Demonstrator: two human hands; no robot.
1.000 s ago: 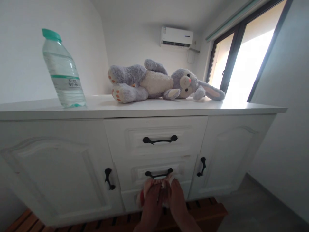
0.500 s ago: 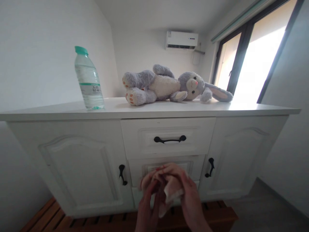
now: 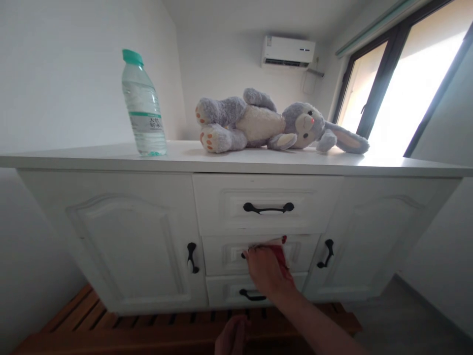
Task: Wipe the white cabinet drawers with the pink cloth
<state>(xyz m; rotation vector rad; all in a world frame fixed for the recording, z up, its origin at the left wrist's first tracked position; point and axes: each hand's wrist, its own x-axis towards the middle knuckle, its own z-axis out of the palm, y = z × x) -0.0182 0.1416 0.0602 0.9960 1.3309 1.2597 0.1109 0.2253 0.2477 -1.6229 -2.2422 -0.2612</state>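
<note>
My right hand [image 3: 266, 272] is pressed against the front of the middle drawer [image 3: 225, 255] of a white cabinet [image 3: 111, 231]. It grips a red and pink cloth [image 3: 279, 252] and covers the drawer's black handle. My left hand [image 3: 231, 339] shows only partly at the bottom edge, below the cabinet and apart from it; its fingers are hidden. The top drawer handle [image 3: 268, 208] and the bottom drawer handle [image 3: 252, 296] are untouched.
On the cabinet top [image 3: 332, 166] a water bottle [image 3: 144, 106] with a green cap stands at the left, and a grey plush rabbit [image 3: 266, 123] lies in the middle. Black door handles [image 3: 191, 257] flank the drawers. Wooden slats [image 3: 111, 329] run beneath. A window [image 3: 406, 84] is at the right.
Both hands were bunching the cloth in front of the lower drawers. Now my right hand alone holds it against the middle drawer, and my left hand has dropped to the bottom edge.
</note>
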